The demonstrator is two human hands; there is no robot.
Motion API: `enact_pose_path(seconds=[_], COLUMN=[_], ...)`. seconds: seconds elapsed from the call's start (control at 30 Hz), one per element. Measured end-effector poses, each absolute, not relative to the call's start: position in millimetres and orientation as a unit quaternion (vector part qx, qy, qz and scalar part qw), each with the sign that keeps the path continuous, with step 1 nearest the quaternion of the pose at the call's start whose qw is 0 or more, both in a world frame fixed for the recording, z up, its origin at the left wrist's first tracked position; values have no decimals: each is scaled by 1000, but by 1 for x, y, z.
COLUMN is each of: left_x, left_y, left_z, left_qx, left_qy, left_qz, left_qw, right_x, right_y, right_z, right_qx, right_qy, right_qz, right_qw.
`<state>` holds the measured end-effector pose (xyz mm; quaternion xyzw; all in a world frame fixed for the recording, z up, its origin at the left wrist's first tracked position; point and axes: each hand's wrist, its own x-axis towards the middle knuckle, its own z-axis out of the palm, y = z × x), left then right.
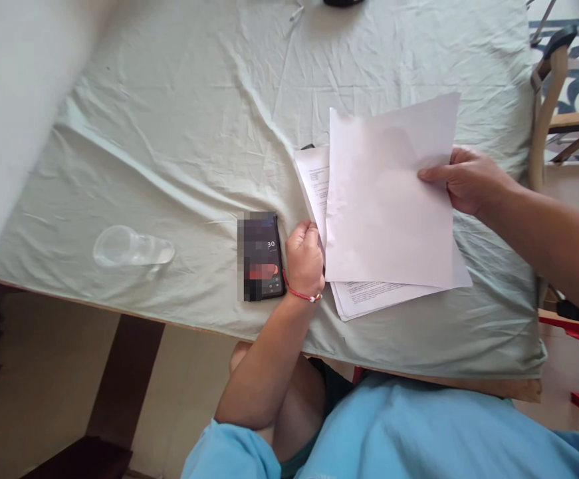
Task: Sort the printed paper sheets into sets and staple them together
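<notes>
A blank white sheet of paper (389, 206) is raised at a slight tilt above a stack of printed sheets (369, 299) on the table. My right hand (473, 181) pinches the sheet's right edge, thumb on top and the other fingers mostly behind it. At the left side, my left hand (305, 258) is closed around the edge of the paper; how many sheets it grips I cannot tell. Just left of that hand lies a black phone (264, 259) with its screen lit and partly blurred out. The blank sheet hides most of the print beneath.
A clear plastic cup (132, 246) lies on its side at the left of the table, which has a pale green cloth (194, 120). A blurred white shape (14, 120) fills the upper left. A wooden chair (543, 126) stands beyond the right edge, and a dark object (343, 2) at the top.
</notes>
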<state>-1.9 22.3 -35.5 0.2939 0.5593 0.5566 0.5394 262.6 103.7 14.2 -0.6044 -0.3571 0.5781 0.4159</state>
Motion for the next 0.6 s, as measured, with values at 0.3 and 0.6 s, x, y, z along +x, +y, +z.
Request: enact_pose_path(seconds=[0.3,0.6], left_x=[-2,-8], left_y=[21,20], left_z=[-29,-17], left_qx=[265,266], left_qy=[568,552], left_qz=[558,529], left_qw=[544,587], right_x=[263,262], right_y=[103,103], right_z=[15,19], right_qx=[-616,-601], right_qy=[-343,-328], right_qz=[568,593], right_qw=[424,423])
